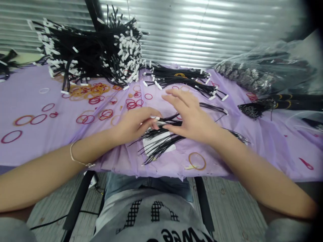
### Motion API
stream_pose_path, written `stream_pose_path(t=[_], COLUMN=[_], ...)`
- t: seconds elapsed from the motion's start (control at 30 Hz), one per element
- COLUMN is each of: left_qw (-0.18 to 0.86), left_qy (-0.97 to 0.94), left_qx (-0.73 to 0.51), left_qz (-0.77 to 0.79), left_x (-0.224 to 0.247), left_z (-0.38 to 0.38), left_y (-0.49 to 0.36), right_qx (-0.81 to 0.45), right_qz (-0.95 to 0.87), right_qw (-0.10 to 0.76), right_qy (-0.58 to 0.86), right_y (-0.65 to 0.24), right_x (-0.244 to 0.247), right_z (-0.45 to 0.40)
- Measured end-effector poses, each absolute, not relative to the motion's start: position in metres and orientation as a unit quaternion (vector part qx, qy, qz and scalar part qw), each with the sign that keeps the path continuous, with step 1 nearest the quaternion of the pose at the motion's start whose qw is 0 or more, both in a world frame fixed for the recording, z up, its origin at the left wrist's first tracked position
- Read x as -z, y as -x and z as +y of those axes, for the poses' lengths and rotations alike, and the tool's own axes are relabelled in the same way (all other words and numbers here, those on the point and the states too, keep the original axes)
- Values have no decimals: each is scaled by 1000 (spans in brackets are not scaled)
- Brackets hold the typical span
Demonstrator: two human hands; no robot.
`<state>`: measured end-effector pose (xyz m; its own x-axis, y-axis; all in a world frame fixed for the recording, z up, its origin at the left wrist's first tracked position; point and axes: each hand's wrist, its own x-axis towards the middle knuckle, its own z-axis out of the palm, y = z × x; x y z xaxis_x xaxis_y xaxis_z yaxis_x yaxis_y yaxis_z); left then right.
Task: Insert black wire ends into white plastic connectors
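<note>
Between finger and thumb, my left hand (137,125) pinches a black cable by its white connector (156,118). My right hand (190,116) is spread over the black cables (164,145) in front of me, its fingers apart and curved. Whether its thumb touches the cables beneath I cannot tell. The loose wire ends fan out toward the lower left over a white paper (148,145). More black cable with a white end (225,112) shows to the right of my right hand.
A tall heap of black cables with white connectors (93,53) stands at the back left. Banded cable bundles (181,79) lie behind my hands. Rubber bands (88,92) are scattered on the purple cloth (60,134). Plastic-wrapped wire bundles (252,75) sit at the right.
</note>
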<state>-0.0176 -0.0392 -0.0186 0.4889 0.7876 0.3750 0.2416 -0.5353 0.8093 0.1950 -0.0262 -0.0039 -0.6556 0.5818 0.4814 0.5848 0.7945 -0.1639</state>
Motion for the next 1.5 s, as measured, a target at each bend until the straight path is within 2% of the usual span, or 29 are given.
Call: stream_pose_path(t=[0.07,0.13,0.27,0.37,0.47,0.77,0.9,1.03,1.33,1.5], left_qw=[254,269,479,645,731,756,748,744,743,745], left_qy=[-823,-803,-659,-514,-431,-381,-377,-393,-402,-396], left_qx=[-401,-432,-454,-390,-324,-339,-340,-328,-327,-333], left_qz=[312,309,360,409,419,411,427,430,424,422], left_x=[17,17,21,21,22,22,22,21,20,21], left_z=[-42,-42,-37,-33,-30,-24,-24,-23,-24,-23], left_y=[19,20,15,11,13,20,19,19,20,20], right_qx=[-15,-22,83,128,115,150,19,-76,-130,-123], right_qz=[-931,-934,-912,-904,-914,-917,-957,-947,-930,-934], right_qw=[190,155,156,173,195,251,202,201,196,226], right_qy=[313,321,371,370,336,272,205,237,282,246], right_y=[-201,-202,-196,-194,-194,-188,-185,-182,-179,-180], right_x=[2,4,14,20,23,15,25,33,30,28], right_z=[-23,-22,-25,-23,-20,-44,-39,-34,-36,-37])
